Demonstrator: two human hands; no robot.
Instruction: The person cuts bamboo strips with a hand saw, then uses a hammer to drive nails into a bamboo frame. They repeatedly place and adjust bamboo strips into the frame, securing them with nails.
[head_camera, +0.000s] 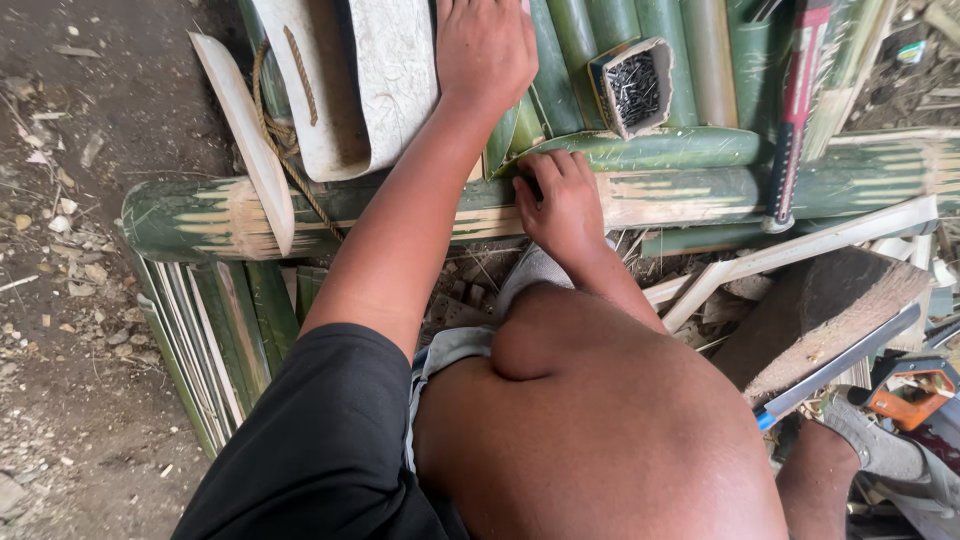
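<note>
Bamboo pole (680, 195): green, lying crosswise on other split bamboo.
Left hand (487, 50): flat, fingers open, pressing upright bamboo strips (560, 60).
Right hand (562, 205): fingers curled on the pole's edge.
Nail box (633, 88): just beside.

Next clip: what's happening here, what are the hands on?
A person crouches over a frame of green bamboo. The left hand lies flat on the upright split bamboo slats. The right hand is curled against the thick horizontal bamboo pole; whether it grips anything small cannot be told. A small open box of dark nails rests on the slats, a red-handled tool lies to the right, and a saw lies by the person's foot.
</note>
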